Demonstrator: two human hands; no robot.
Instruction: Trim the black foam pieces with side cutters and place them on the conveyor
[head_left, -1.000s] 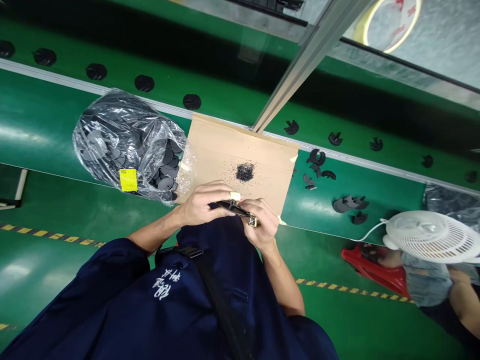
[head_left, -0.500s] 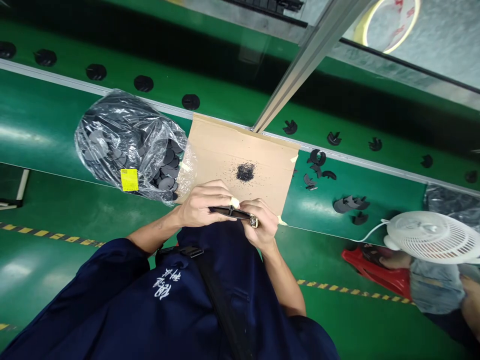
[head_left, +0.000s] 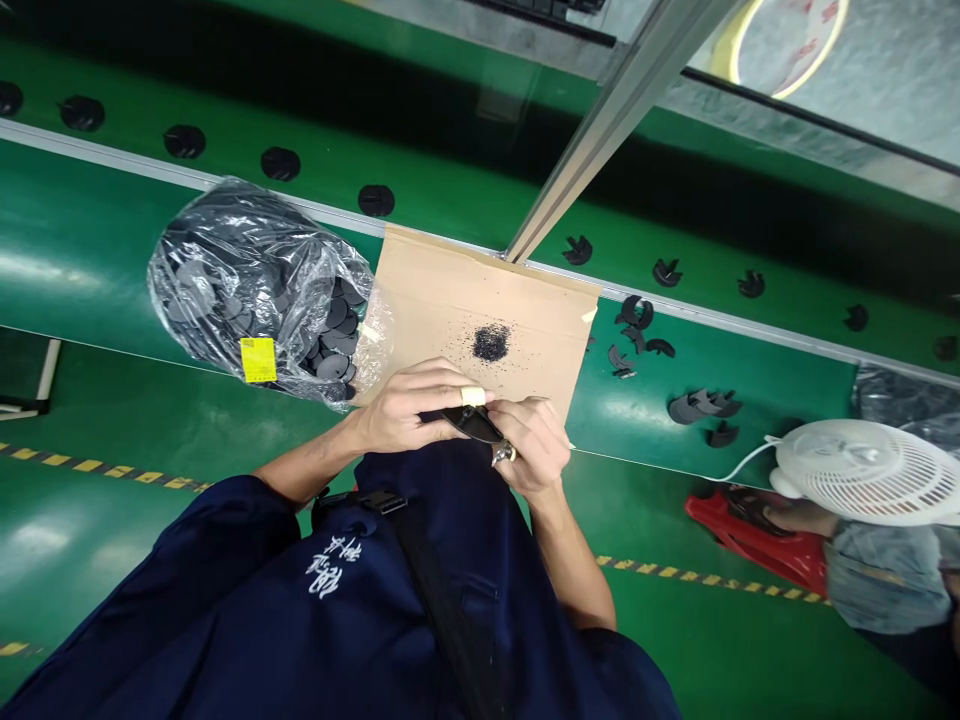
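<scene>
My left hand (head_left: 409, 408) is closed on a black plastic disc (head_left: 472, 424), held tilted over my lap at the front edge of the cardboard. Pale yellow tape (head_left: 473, 396) is wrapped round one of its fingertips. My right hand (head_left: 534, 442) is closed at the disc's right end, fingers curled against its edge. A small metallic piece with a yellowish band (head_left: 504, 454) shows under its fingers; its kind is too small to tell. Ahead of both hands, a pile of black shavings (head_left: 490, 342) lies on the cardboard sheet (head_left: 420, 290).
A clear plastic bag (head_left: 247, 270) of black discs sits left of the cardboard. Curved black pieces (head_left: 701, 406) lie to the right, near a white fan (head_left: 862, 470). Black parts line the green belt (head_left: 465, 215) behind a metal post (head_left: 585, 150). Another person's leg (head_left: 885, 575) shows at right.
The disc has tipped, so more of its face shows. My right hand has shifted slightly right, and the metallic piece has turned. Parts left of the post on the belt have shifted slightly left.
</scene>
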